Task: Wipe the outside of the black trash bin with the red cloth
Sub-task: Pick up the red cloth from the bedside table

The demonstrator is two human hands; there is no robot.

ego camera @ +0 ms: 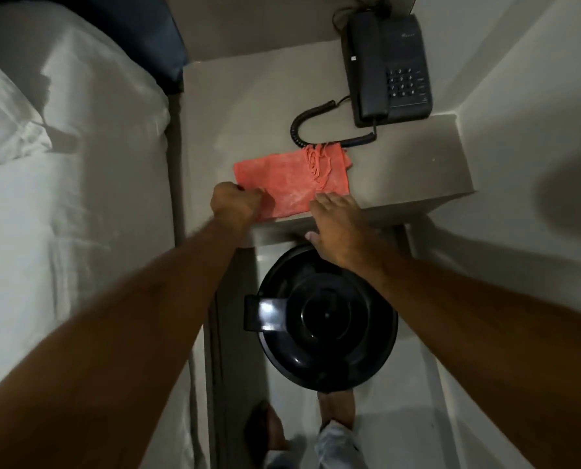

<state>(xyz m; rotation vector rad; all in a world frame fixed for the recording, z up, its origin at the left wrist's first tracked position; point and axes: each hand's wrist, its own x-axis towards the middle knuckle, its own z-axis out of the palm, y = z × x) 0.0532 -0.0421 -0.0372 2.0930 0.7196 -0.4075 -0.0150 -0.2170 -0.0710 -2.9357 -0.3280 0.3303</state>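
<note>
Pulling the cloth (290, 182) off carelessly could snag its frayed threads on the phone cord (312, 125), which touches its far edge, and tug the phone (388, 66). The left hand (236, 204) is curled shut, pinching the cloth's near-left corner on the nightstand (417, 164). The right hand (336, 228) is open, palm down, fingers at the near edge. The bin (326, 319) stands untouched on the floor below both arms.
</note>
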